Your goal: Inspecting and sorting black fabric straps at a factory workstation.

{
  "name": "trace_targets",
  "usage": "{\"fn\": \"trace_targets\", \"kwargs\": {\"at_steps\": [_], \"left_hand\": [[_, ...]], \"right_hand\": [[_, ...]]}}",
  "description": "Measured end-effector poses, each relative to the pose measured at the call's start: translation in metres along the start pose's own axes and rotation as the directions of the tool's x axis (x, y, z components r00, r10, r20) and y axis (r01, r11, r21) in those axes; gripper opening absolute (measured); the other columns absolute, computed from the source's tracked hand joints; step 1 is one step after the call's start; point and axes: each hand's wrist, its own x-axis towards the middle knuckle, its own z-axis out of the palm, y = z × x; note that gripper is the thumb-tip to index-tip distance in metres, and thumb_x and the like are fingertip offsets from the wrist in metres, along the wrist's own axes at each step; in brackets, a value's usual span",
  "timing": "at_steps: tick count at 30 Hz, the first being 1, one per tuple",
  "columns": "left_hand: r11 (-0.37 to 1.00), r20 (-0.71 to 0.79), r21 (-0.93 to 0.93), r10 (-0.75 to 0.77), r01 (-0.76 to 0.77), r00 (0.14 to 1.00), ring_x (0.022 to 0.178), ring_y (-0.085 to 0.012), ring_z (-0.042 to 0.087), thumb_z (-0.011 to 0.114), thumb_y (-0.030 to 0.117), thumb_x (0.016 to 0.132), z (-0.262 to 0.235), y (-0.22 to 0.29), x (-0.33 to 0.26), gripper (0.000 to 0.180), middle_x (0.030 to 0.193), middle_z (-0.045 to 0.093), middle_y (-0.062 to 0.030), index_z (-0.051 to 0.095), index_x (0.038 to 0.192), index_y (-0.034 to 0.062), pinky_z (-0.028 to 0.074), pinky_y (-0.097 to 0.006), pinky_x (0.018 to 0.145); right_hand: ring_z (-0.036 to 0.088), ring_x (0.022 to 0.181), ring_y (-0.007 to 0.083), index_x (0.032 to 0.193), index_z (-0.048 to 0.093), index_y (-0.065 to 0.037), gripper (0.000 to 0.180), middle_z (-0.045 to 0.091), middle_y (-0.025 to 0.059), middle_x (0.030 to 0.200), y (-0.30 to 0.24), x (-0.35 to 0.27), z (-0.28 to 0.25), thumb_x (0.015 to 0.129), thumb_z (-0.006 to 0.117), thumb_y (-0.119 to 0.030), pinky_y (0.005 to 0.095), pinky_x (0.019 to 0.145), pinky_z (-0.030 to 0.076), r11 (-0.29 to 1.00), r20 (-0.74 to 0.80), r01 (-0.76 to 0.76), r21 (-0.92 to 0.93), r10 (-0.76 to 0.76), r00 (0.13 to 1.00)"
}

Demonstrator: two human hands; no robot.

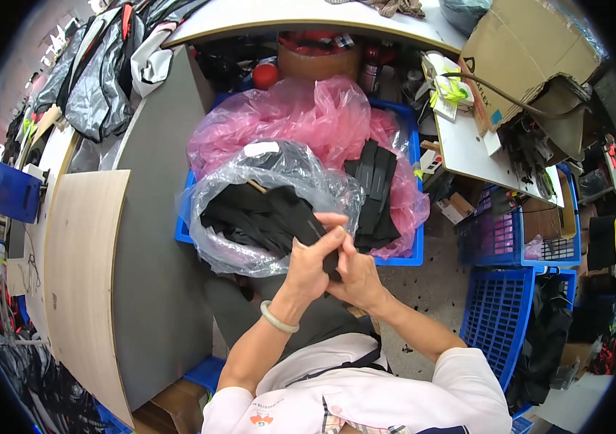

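Note:
My left hand (306,271) and my right hand (359,275) meet in front of me, both closed on a black fabric strip (295,211). The strip runs from my fingers up to the left, over the mouth of a clear plastic bag (222,254). More black fabric pieces (239,217) lie bunched inside that bag. Just right of the bag, a stack of folded black strips (374,184) rests on pink plastic sheeting (290,112). All of this sits in a blue crate (415,249). My palms hide the lower end of the held strip.
A grey panel (163,239) with a wooden board stands at left. Blue crates (496,311) are stacked at right, beside a small white table (492,155) with a cardboard box (525,50). Behind the crate are a round cardboard drum (315,64) and a white tabletop (250,22).

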Motion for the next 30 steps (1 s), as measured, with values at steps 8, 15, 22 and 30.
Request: {"fn": "trace_targets", "kwargs": {"at_steps": [8, 15, 22, 30], "left_hand": [[0.815, 0.114, 0.575, -0.170, 0.075, 0.979, 0.051, -0.0067, 0.050, 0.058, 0.016, 0.090, 0.006, 0.002, 0.001, 0.022, 0.063, 0.056, -0.0033, 0.063, 0.103, 0.0001, 0.041, -0.019, 0.046], [0.724, 0.309, 0.579, -0.619, 0.374, 0.722, 0.049, -0.0089, 0.050, 0.053, 0.019, 0.091, 0.025, -0.012, -0.014, 0.028, 0.066, 0.061, -0.0081, 0.058, 0.107, -0.0040, 0.040, -0.021, 0.047], [0.723, 0.349, 0.218, -0.685, 0.655, 0.640, 0.042, -0.0107, 0.045, 0.053, 0.019, 0.089, 0.004, -0.044, -0.024, 0.033, 0.064, 0.061, -0.0162, 0.056, 0.104, -0.0103, 0.039, -0.022, 0.045], [0.714, 0.220, 0.069, -0.692, 0.696, 0.688, 0.046, -0.0189, 0.052, 0.044, 0.020, 0.094, -0.022, -0.065, -0.003, 0.039, 0.076, 0.060, -0.0194, 0.049, 0.114, -0.0130, 0.054, -0.040, 0.065]], "right_hand": [[0.059, 0.085, 0.0263, 0.096, 0.067, -0.004, 0.032, 0.057, 0.0121, 0.094, 0.012, -0.002, -0.095, 0.072, 0.074, -0.025, 0.0345, 0.073, 0.048, 0.971, -0.127, 0.028, 0.236, 0.002, 0.992], [0.058, 0.071, 0.0190, 0.076, 0.064, 0.001, 0.010, 0.061, 0.0066, 0.072, -0.006, 0.064, -0.115, 0.077, 0.066, -0.009, 0.0294, 0.070, 0.045, 0.843, 0.108, -0.045, 0.536, -0.016, 0.994], [0.048, 0.070, 0.0032, 0.078, 0.061, -0.001, 0.014, 0.055, -0.0047, 0.072, 0.040, 0.059, -0.098, 0.085, 0.061, -0.013, 0.0182, 0.065, 0.038, 0.581, 0.137, -0.410, 0.703, 0.456, 0.880], [0.054, 0.064, 0.0049, 0.082, 0.067, 0.000, 0.020, 0.062, -0.0021, 0.074, 0.084, 0.037, -0.074, 0.077, 0.072, -0.018, 0.0202, 0.058, 0.043, 0.330, 0.559, -0.710, 0.623, 0.448, 0.698]]}}
